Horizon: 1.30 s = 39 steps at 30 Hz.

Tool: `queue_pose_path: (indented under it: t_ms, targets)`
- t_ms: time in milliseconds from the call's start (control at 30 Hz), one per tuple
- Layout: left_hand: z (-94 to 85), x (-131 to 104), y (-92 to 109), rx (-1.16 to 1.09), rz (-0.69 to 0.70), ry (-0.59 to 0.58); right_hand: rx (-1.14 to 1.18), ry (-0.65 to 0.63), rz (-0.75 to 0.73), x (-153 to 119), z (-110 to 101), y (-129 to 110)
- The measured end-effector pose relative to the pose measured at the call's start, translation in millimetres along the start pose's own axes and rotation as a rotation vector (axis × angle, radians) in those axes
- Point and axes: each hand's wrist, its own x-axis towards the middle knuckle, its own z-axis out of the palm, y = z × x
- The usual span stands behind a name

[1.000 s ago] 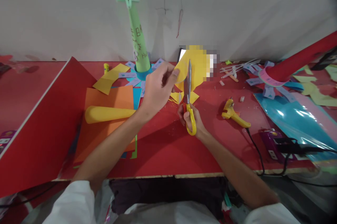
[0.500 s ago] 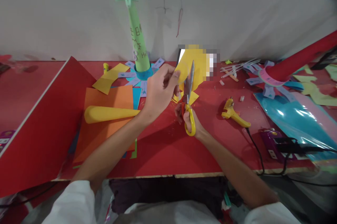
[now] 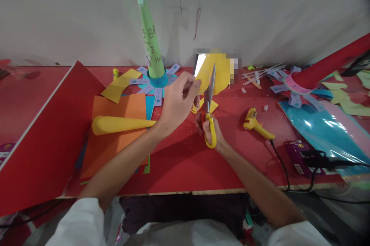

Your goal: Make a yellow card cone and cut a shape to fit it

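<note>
Left hand (image 3: 177, 103) and scissors (image 3: 208, 103) have shifted slightly right. Left thumb and fingertips pinch the yellow paper (image 3: 223, 72) above the table (image 3: 179, 165); the right hand (image 3: 218, 132) curls round the scissors' handles, blades overlapping the paper.

Scissors (image 3: 207, 105) and coloured paper (image 3: 106, 153) mark a craft workspace (glue gun (image 3: 258, 126), too).

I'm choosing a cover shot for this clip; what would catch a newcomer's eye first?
Probably the bright yellow paper near the centre, pinched by the left hand, with scissors in the right hand just in front. Next, the tall green tube with its star-shaped top, standing beyond the hands and to the left. The big red panel along the left side also stands out.
</note>
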Motion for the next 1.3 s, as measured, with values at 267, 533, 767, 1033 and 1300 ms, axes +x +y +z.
queue_pose_path:
  t_ms: [267, 533, 767, 1033, 1300]
  targets:
    - [-2.5, 0, 5, 0.049, 0.02, 0.024, -0.056, -0.023, 0.007, -1, -7, 2]
    - [-4.7, 2, 4, 0.12, 0.057, -0.011, 0.01, -0.023, -0.005, 2, 0, 1]
    - [-7.2, 3, 9, 0.144, 0.062, -0.019, 0.025, -0.019, -0.028, 1, -6, -2]
    - [-8.2, 2, 14, 0.175, 0.105, 0.008, -0.086, -0.02, 0.002, 0, -9, -1]
    - [-10.2, 4, 15, 0.231, 0.141, -0.047, -0.037, -0.041, -0.023, 4, -2, -12]
